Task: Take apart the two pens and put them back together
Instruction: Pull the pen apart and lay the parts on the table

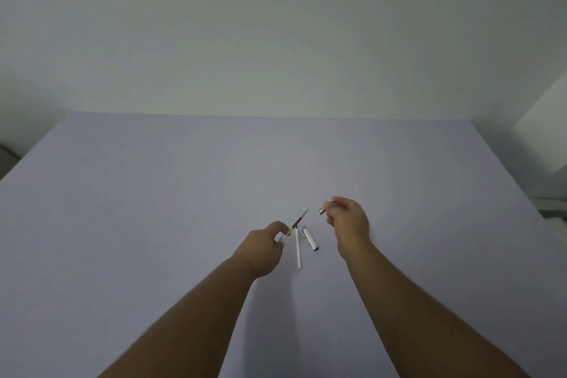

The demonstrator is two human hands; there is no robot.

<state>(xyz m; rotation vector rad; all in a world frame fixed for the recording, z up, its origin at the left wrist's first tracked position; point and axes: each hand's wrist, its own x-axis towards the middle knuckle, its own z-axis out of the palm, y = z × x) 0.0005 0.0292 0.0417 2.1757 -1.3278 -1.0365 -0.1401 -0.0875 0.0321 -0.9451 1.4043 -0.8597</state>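
My left hand [264,250] pinches a pen refill [298,220], dark with a yellow band, its thin tip pointing up and to the right. My right hand [349,222] holds a small silver pen piece [322,211], whose end faces the refill tip with a small gap between them. On the table between my hands lie a thin white pen tube [298,250] and a short white and silver pen cap with a clip [310,238], side by side and apart from both hands.
The pale lavender table [153,209] stretches wide to the left and toward the far wall. A white box-like object [543,138] stands beyond the table's right edge, with a grey item [552,209] below it.
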